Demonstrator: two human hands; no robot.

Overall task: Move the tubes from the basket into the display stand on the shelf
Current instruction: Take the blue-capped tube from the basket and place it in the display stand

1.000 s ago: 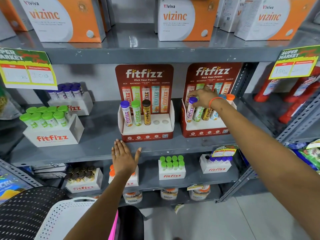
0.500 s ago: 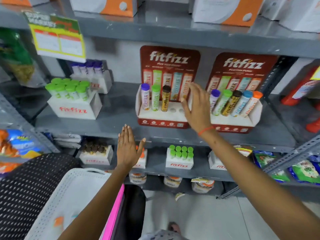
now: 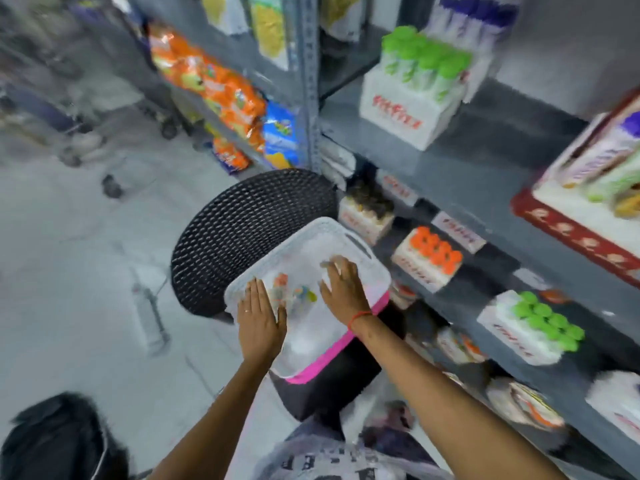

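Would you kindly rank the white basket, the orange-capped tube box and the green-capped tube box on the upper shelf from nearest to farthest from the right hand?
1. White basket, under the right hand.
2. Orange-capped tube box, lower shelf, just right.
3. Green-capped tube box, upper shelf, far above.

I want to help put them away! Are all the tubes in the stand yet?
Not yet. Some tubes already stand in the display stand at the right edge. A few tubes lie in the white basket. Both the left hand and right hand reach over it, open, with no grip on anything yet.
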